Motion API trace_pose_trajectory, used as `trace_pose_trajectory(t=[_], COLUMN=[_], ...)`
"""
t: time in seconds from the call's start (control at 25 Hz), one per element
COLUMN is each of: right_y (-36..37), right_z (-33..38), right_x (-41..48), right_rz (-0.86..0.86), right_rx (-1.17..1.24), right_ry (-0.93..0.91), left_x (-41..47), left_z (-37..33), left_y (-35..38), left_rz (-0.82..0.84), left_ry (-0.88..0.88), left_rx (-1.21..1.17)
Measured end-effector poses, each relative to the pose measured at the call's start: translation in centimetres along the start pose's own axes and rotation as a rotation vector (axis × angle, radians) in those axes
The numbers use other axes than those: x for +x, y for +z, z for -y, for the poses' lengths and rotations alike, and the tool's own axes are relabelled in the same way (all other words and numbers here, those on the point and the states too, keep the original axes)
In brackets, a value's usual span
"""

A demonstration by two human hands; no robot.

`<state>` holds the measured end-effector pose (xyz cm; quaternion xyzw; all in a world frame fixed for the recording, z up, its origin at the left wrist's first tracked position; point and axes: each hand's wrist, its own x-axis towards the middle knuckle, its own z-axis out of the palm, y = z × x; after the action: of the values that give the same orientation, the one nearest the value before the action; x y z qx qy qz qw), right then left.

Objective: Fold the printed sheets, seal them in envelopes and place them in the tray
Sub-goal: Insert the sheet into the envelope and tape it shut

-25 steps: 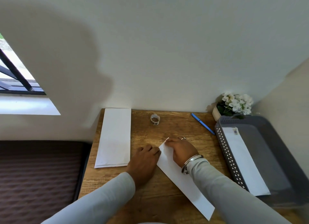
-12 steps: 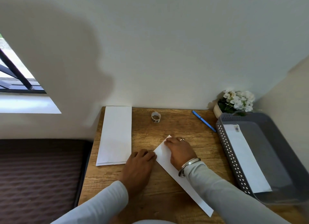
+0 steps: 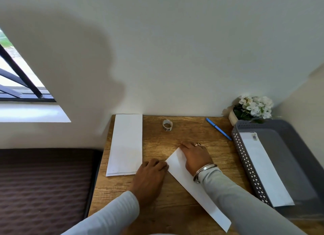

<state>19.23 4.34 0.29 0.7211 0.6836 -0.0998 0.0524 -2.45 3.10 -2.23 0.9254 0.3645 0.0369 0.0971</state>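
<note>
A long white folded sheet [image 3: 196,191] lies slanted on the wooden desk [image 3: 175,134]. My right hand [image 3: 196,155] presses flat on its far end, fingers together. My left hand [image 3: 150,177] rests knuckles up at the sheet's left corner, fingertips touching its edge. A stack of white envelopes [image 3: 126,143] lies at the desk's left side. The grey tray [image 3: 298,147] stands at the right with one sealed white envelope [image 3: 263,171] inside.
A small roll of tape [image 3: 167,125] sits near the wall at the desk's back. A blue pen [image 3: 218,128] lies beside the tray. A pot of white flowers [image 3: 252,108] stands in the back right corner. A dark mattress [image 3: 43,191] lies left of the desk.
The view has tilted slightly. Both hands stay on the slanted sheet; my left hand has slid a little left along its near corner.
</note>
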Motion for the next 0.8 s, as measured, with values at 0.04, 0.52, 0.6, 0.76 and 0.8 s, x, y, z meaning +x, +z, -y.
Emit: trace_pose_trajectory(t=[0.04,0.52,0.6,0.76,0.8], right_y=[0.0,-1.7,-1.6,-2.0,-2.1], right_z=[0.1,-1.6,-1.0,-0.2,-0.1], right_x=[-0.1,1.3,1.3,1.5,1.5], right_rz=[0.006,0.016,-0.020,-0.082,-0.090], right_rx=[0.009,0.356,0.379,0.469,0.496], right_ry=[0.010,0.113,0.104,0.059,0.055], left_x=[0.0,8.5,10.8,13.9,14.4], left_z=[-0.1,4.3,5.4,6.5,6.7], left_y=[-0.1,-4.5,-5.4,-5.2,-4.9], left_rz=[-0.003,-0.202,-0.180,-0.108,-0.097], left_ry=[0.002,-0.194,-0.210,-0.220,-0.219], left_rx=[0.004,-0.219,-0.134,0.062,0.077])
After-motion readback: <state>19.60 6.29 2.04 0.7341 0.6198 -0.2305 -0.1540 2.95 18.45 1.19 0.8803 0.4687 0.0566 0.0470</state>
